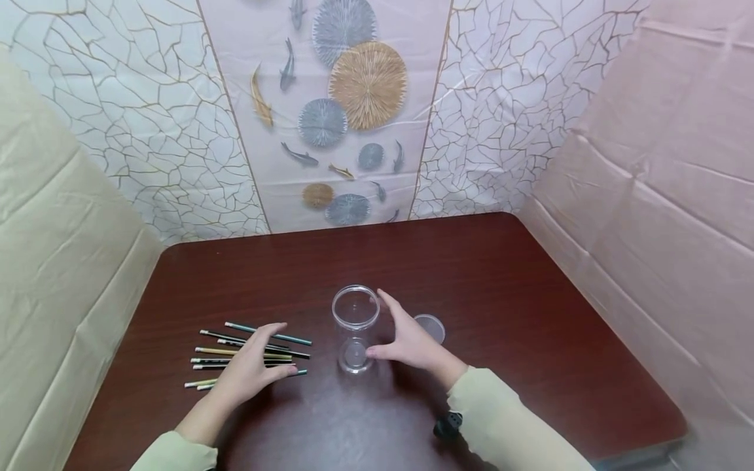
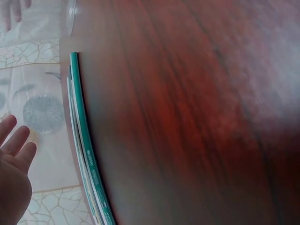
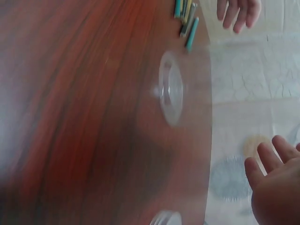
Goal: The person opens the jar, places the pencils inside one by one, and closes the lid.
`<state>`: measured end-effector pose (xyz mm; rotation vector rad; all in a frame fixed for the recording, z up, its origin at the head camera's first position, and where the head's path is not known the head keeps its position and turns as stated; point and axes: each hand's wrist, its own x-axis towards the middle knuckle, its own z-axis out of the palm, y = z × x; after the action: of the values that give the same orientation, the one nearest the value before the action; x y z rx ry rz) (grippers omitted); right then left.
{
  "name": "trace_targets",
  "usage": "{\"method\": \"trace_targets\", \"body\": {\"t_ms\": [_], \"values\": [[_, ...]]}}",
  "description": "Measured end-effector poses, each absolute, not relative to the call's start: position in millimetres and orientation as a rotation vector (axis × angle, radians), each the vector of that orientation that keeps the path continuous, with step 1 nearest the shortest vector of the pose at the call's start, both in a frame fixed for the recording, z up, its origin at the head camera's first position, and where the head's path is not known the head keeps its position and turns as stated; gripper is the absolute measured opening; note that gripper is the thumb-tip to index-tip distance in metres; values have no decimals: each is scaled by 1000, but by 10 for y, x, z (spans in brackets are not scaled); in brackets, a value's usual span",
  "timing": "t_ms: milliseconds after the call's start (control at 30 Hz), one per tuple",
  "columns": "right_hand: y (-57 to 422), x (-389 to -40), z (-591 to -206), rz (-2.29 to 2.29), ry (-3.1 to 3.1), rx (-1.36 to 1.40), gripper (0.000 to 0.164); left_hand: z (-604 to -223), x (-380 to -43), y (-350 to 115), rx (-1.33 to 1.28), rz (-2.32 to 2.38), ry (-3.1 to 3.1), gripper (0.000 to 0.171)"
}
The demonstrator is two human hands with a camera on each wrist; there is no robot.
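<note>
A clear cylindrical jar (image 1: pixel 355 325) stands upright without a lid on the dark red-brown table. My right hand (image 1: pixel 409 338) is at the jar's right side, thumb and fingers spread; the right wrist view shows its fingers extended and the jar's round base (image 3: pixel 171 89). Whether any fingertip touches the jar, I cannot tell. Several pencils (image 1: pixel 215 351), teal, black and yellow, lie in a loose group at the left. Over them hovers my left hand (image 1: pixel 250 367), thumb and fingers apart, hiding their middles. In the left wrist view a teal pencil (image 2: pixel 84 126) lies nearest.
A round clear lid (image 1: pixel 432 327) lies flat just right of the jar, partly behind my right hand. A small black device (image 1: pixel 449 425) sits at the right wrist. Patterned cloth (image 1: pixel 347 131) hangs behind the table (image 1: pixel 471 275), and beige sheets (image 1: pixel 654 163) flank it.
</note>
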<state>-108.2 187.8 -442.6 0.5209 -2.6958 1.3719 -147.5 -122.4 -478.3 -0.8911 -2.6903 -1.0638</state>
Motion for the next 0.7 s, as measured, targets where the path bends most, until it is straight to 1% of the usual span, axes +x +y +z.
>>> {"method": "trace_targets", "body": {"t_ms": [67,233,700], "values": [[1780,-1077,-4365,1410,-2662,565,100,-4797,-1453,-1252,-896,-1059,-2697,78],[1670,-1015,-4185,1507,-2563,664,92,-4809,-1431,-1277,-875,-1047,-2723,79],[1691,-921,-4130,1510,-2576,567,85,-4806,-1413,-1194,-882,-1073,-2738,78]]}}
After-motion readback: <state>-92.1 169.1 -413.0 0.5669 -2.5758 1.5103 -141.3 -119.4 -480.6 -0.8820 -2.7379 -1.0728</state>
